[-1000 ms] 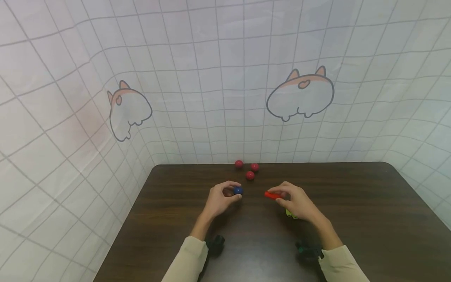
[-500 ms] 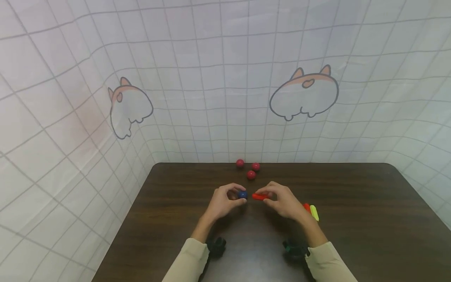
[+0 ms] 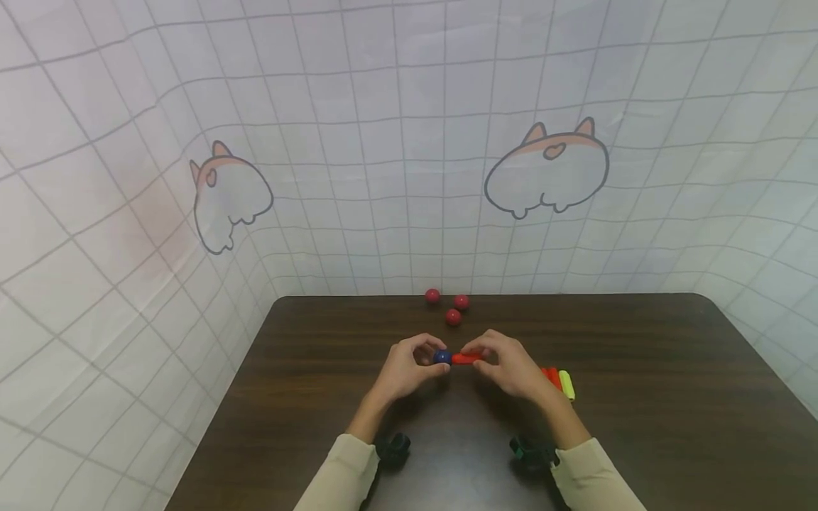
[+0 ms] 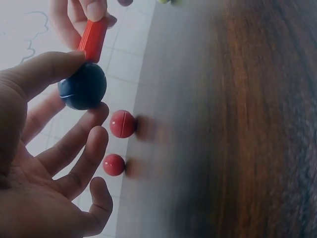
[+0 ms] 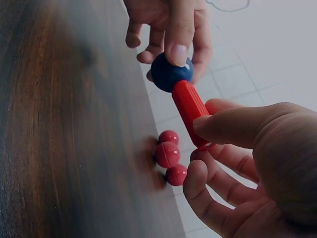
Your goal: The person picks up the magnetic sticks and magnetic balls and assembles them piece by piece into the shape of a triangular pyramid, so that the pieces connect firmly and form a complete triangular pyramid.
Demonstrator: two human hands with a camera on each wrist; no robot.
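Observation:
My left hand pinches a glossy dark blue ball between thumb and fingers. My right hand grips a short, ridged red rod by its far end. In both wrist views the rod's near end touches the ball, so the two form one line above the table. Whether they are joined or only in contact, I cannot tell. Beyond the hands lie three red balls close together. Beside the right forearm are more red rods, partly hidden by it, and a yellow-green rod.
The dark wooden table ends at a white grid-patterned curtain behind and at the sides. Black wrist devices hang under both forearms near the front.
My right hand has come left with the red rod, and my left hand slightly right with the blue ball; rod and ball now touch. The rods by the right forearm have come into view.

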